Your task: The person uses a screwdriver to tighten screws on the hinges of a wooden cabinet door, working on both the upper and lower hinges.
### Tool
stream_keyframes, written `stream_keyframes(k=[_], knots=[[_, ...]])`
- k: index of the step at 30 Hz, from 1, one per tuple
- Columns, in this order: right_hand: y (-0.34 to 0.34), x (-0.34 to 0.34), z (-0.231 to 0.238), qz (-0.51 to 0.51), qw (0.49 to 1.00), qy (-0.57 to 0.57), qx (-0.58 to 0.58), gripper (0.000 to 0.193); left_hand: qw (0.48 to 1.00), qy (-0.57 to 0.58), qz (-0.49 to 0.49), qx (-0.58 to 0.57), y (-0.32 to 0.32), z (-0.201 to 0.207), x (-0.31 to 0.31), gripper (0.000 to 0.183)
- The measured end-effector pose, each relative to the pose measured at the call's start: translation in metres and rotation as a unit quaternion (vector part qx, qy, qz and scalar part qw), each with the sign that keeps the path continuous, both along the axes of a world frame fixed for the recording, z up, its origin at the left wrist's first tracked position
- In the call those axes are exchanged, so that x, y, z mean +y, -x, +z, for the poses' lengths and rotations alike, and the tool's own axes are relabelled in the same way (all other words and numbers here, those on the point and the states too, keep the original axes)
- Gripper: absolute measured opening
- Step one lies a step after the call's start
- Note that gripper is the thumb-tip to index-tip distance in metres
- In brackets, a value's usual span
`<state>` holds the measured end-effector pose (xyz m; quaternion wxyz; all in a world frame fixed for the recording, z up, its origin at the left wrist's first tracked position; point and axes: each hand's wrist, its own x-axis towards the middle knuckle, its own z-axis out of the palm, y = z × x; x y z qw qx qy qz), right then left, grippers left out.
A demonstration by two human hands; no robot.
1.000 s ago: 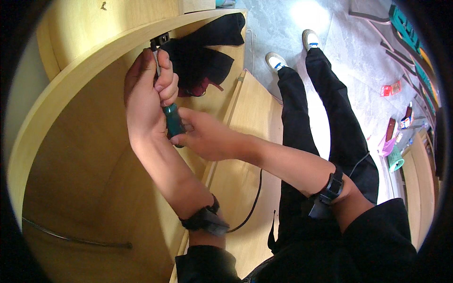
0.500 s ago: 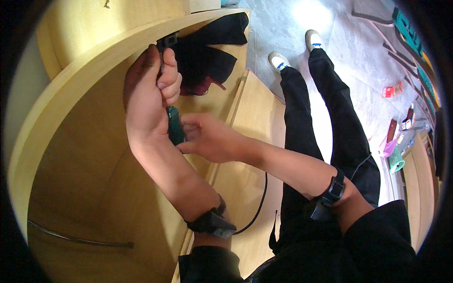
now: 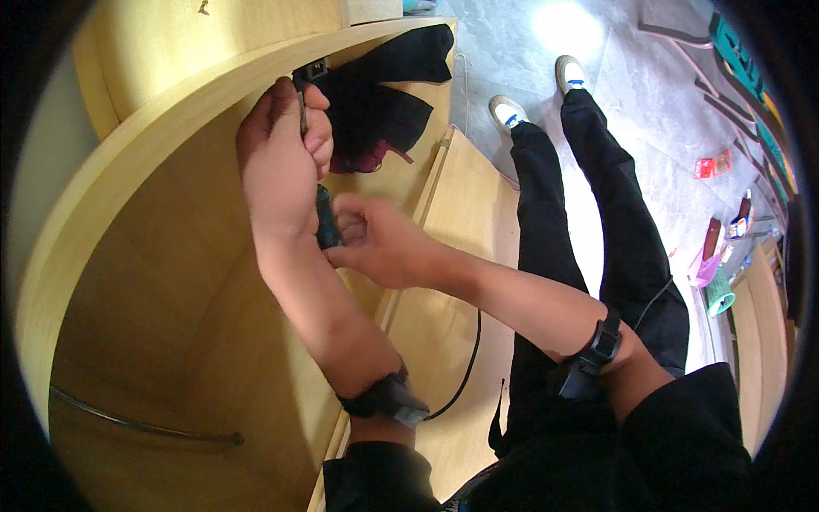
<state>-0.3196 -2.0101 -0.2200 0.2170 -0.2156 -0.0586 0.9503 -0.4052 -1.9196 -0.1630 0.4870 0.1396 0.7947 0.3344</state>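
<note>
The left hand [image 3: 290, 128] was raised beneath the curved upper edge of the cabinet [image 3: 101, 175], its fingers grasping the shaft of the screwdriver [image 3: 325, 218]; a grey length of shaft showed between thumb and bent fingers. The screwdriver was tilted inside the cabinet opening, with its green handle below the left hand and the shaft's upper end just beside the black fitting [image 3: 316, 70] under the edge. The right hand [image 3: 384, 243] was positioned at the handle, with fingers curled along its right side and the thumb tip at its lower end. Motion blur covered these fingers, and whether they were closed firmly on the handle could not be told. Compared with one second earlier, the whole view had shifted slightly to the right; the fitting and the left hand had shifted farther than the surroundings and stood nearer the black cloth [image 3: 388, 111]. The right thumb, which had previously lain across the handle, had drawn back to its lower end, and a shorter stretch of handle was exposed. The cloth remained behind the fitting, with a dark red piece [image 3: 375, 162] at its lower edge. The rod [image 3: 153, 428] remained lower left inside the cabinet. The left forearm carried a black band [image 3: 388, 399], from which a cable [image 3: 467, 375] curved over the pale board [image 3: 465, 213].
</note>
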Motion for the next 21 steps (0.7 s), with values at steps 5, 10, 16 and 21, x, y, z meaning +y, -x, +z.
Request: stream_keyframes(k=[5,10,16,21], knots=[[0.001,-0.002,-0.009,0.063,0.962,-0.165,-0.209,0.034,0.987,-0.026,-0.059,0.145,-0.017,-0.016,-0.008,0.021],[-0.002,0.000,-0.005,0.023,0.986,-0.132,-0.101,0.036,0.998,-0.029,-0.036,0.052,-0.001,-0.008,-0.009,0.022],[-0.015,0.047,0.006,0.229,0.947,-0.206,-0.094,0.021,0.997,-0.035,-0.027,0.064,-0.009,-0.011,-0.008,0.026],[-0.005,0.024,0.014,0.223,0.911,-0.283,-0.201,0.012,0.988,0.002,-0.044,0.150,-0.006,-0.008,-0.009,0.027]])
